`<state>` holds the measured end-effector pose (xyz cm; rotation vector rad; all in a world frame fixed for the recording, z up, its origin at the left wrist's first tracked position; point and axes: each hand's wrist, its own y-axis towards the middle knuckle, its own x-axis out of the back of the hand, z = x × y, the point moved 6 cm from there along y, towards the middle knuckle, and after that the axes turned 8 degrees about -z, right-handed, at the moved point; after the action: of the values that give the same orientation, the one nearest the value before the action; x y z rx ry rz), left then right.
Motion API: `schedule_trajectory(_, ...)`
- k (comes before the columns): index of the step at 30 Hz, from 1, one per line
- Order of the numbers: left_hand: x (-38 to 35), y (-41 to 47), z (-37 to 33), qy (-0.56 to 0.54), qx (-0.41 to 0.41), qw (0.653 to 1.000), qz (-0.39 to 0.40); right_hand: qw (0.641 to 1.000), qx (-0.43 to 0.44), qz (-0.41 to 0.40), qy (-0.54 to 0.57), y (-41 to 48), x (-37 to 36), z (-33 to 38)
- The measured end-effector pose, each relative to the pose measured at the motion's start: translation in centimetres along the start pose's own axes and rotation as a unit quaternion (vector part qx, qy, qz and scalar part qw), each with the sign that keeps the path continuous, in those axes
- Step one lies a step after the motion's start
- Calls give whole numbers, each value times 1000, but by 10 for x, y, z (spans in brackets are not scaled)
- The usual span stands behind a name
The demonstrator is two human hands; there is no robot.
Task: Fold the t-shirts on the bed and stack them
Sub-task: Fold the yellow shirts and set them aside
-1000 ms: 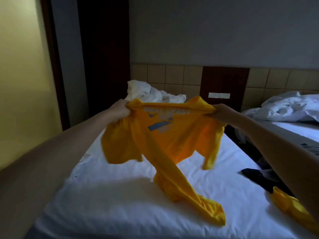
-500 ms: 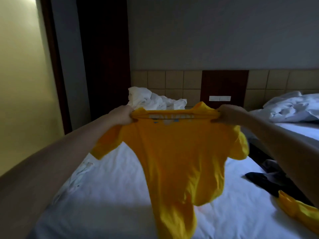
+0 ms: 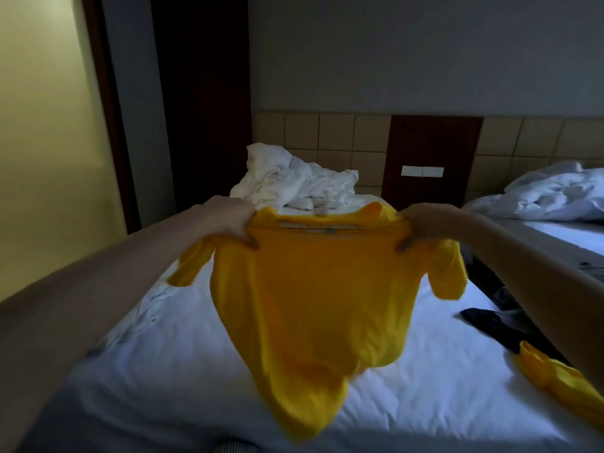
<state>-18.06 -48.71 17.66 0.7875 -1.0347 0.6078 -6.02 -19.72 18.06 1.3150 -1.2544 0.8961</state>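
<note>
Hanging above the bed (image 3: 183, 371), a yellow t-shirt (image 3: 313, 305) is gripped at its shoulders by the left hand (image 3: 228, 220) and right hand (image 3: 425, 223). A second yellow shirt (image 3: 555, 377) is seen lying crumpled at the bed's right edge.

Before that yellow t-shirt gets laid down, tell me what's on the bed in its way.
Nothing visible lies on the sheet under the held yellow t-shirt. A dark garment and another yellow shirt lie off at the right edge, and crumpled white bedding lies at the head.
</note>
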Motion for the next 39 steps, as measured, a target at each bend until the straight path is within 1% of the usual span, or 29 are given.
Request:
schedule_trajectory(1, 2, 0, -2, -8, 12, 999, -40, 998, -4, -37, -40, 2, 1, 1)
schedule_trajectory(2, 4, 1, 0, -28, 30, 996, -77, 996, -10, -71, -48, 4, 3, 0)
schedule_trajectory(3, 6, 3, 4, -71, 46, 990, -115, 995, -18, -98, -29, 7, 7, -2)
schedule_trajectory(5, 11, 6, 14, -195, 63, 967, -154, 989, -43, -130, 55, 13, 14, -11)
schedule_trajectory(7, 20, 6, 15, -303, 61, 937, -163, 979, -59, -127, 151, 17, 17, -18)
schedule_trajectory(8, 23, 5, 14, -334, 56, 927, -160, 972, -60, -115, 196, 18, 15, -19)
schedule_trajectory(9, 24, 3, 11, -352, 47, 922, -153, 965, -55, -102, 233, 17, 13, -19)
schedule_trajectory(11, 21, -1, 5, -357, 19, 926, -121, 958, -44, -76, 274, 12, 7, -17)
schedule_trajectory(13, 11, -4, 5, -349, 13, 936, -51, 959, -28, -44, 277, 6, 0, -14)
schedule_trajectory(14, 4, -6, 6, -320, 16, 947, -10, 964, -16, -21, 266, 4, -4, -11)
schedule_trajectory(15, -1, -7, 6, -254, 12, 967, 20, 970, -2, 5, 243, 0, -7, -7)
schedule_trajectory(16, -6, -8, 5, -162, -2, 986, 39, 978, 6, 30, 208, -1, -11, -2)
schedule_trajectory(17, -11, -8, 2, -87, -15, 995, 47, 985, 13, 50, 166, -3, -15, 2)
schedule_trajectory(18, -17, -7, -1, -51, -21, 997, 53, 990, 16, 61, 126, -2, -21, 5)
schedule_trajectory(19, -22, -7, -5, -59, -18, 996, 57, 993, 18, 63, 95, 0, -26, 8)
schedule_trajectory(20, -27, -6, -7, -101, -8, 993, 64, 995, 15, 58, 81, 1, -32, 8)
schedule_trajectory(21, -34, -5, -8, -167, 4, 983, 73, 995, 8, 49, 88, 2, -37, 8)
schedule_trajectory(23, -47, -4, -7, -295, 32, 951, 91, 985, -25, 37, 169, 3, -47, 3)
schedule_trajectory(25, -56, -6, -6, -379, 53, 919, 97, 956, -54, 52, 282, 2, -59, 1)
schedule_trajectory(27, -64, -5, -6, -408, 50, 907, 94, 929, -64, 79, 357, 0, -68, 1)
schedule_trajectory(29, -73, -4, -7, -421, 39, 899, 112, 910, -64, 116, 393, 1, -77, 2)
schedule_trajectory(30, -78, -4, -7, -411, 30, 901, 134, 910, -62, 133, 388, 1, -80, 3)
schedule_trajectory(31, -85, -2, -7, -380, 16, 911, 157, 923, -52, 147, 353, 3, -85, 4)
schedule_trajectory(33, -101, 4, -10, -273, -15, 945, 179, 963, -21, 152, 222, 12, -96, 7)
schedule_trajectory(34, -108, 10, -13, -227, -25, 958, 171, 976, -5, 140, 166, 21, -104, 8)
schedule_trajectory(36, -121, 26, -14, -163, -19, 979, 125, 989, 11, 84, 118, 43, -118, 10)
schedule_trajectory(39, -126, 55, -4, -110, 20, 993, 42, 994, 0, -34, 108, 79, -125, 2)
